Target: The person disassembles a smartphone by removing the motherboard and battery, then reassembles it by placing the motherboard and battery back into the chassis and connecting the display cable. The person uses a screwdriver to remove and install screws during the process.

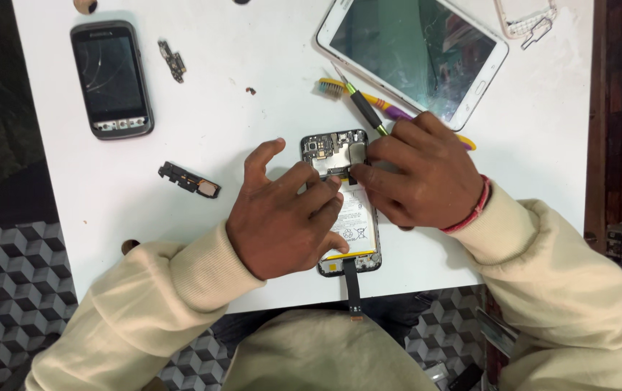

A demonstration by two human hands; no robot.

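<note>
The opened smartphone point(341, 203) lies near the white table's point(202, 123) front edge, long axis running front to back, the left hand point(282, 217) pressing flat on its battery and the right hand point(416, 174) pinching at its upper circuit board.

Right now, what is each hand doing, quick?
Left hand: open, fingers spread, pressing on the opened phone; holds nothing.
Right hand: fingers curled, fingertips on the phone's upper part; whether it pinches anything cannot be told.

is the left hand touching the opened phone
Touching: the head view shows the left hand lying on the opened phone, its fingers covering the battery.
</note>
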